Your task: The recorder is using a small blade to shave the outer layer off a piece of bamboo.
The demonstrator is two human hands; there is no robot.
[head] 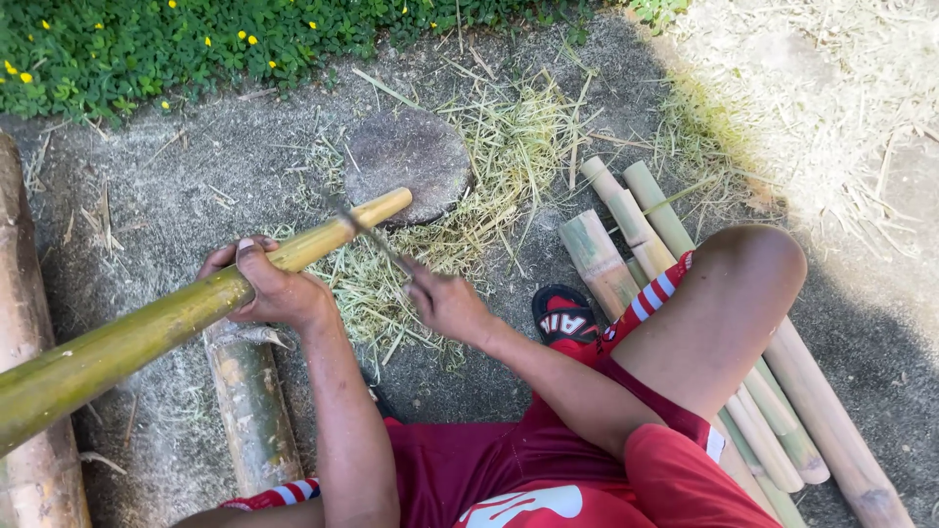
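Head view is showing the left hand wrapping tight around a green bamboo pole that is slanting up from the lower left. Just beyond, the right hand is clenching a knife, its blade crossing the pole near the tip. Farther off, a round wooden block is lying among shavings; cut bamboo lengths are lying at the right.

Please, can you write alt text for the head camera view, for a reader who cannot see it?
A seated person's left hand grips a long green bamboo pole, while the right hand holds a knife against it near its far end. Shavings lie on the ground below, beside a round stone and a bundle of cut bamboo pieces.
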